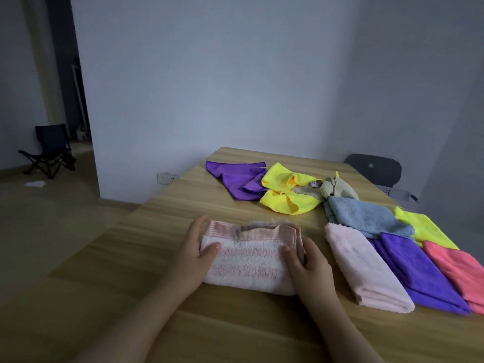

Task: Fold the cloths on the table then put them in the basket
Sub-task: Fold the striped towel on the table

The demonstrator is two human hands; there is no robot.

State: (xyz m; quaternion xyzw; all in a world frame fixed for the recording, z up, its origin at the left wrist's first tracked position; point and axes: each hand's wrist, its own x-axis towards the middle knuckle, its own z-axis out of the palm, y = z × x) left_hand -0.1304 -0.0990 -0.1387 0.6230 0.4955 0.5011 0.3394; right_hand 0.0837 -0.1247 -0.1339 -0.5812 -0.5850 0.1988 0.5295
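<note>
Wooden table (110, 305): a light, grained top ran from under your arms to the far wall.
Left hand (195, 251): you gripped the left end of the striped towel, thumb on top and fingers round its edge.
Right hand (307, 262): you gripped the right end the same way.
Striped towel (251, 260): pink and white, it lay folded into a thick block on the near middle of the table, between your hands.
Folded cloths: the pale pink cloth (364, 268), folded purple cloth (419, 273) and coral cloth (461, 268) lay side by side to your right. The blue cloth (366, 216) and flat yellow cloth (424, 226) lay just behind them.
Loose cloths: at the far end, the spread purple cloth (235, 176) lay under the edge of the crumpled yellow cloth (288, 192), with the beige cloth (337, 187) bunched beside it.
Basket (400, 196): pale and slotted, it sat past the table's far right edge, by the dark office chair (374, 169). Its inside was hidden.
Room: the walls were plain and pale, with a wall socket (166, 177) low down. A folding chair (52, 150) stood far left on the floor.
</note>
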